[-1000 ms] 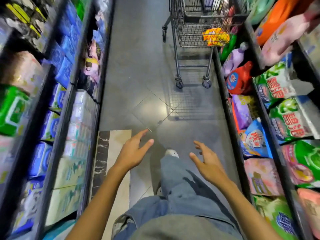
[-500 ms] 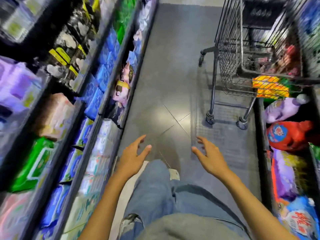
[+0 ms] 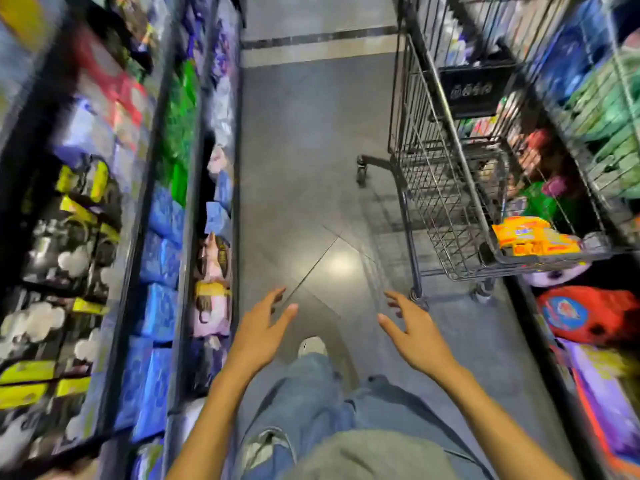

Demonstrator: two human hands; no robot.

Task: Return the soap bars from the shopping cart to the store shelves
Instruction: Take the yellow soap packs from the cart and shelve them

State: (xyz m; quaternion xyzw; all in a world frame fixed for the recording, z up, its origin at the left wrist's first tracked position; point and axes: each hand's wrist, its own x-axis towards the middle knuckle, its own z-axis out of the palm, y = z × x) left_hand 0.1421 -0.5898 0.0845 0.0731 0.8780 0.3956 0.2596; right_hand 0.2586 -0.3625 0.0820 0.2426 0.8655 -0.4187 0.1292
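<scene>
Grey floor between shelf edge and cart; left hand, right hand spread.

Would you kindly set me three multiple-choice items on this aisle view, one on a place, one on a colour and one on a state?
1. Where is the shopping cart? A. ahead, left B. ahead, right C. between the hands
2. What colour is the pack in the cart's near corner? A. blue B. white C. orange and yellow
3. How are the left hand and right hand? A. both open, empty B. both gripping the cart C. each holding a pack
Key: 1 B, its basket fills the upper right; 2 C, the wrapper shows orange and yellow; 3 A, both are spread above the floor, touching nothing.
</scene>
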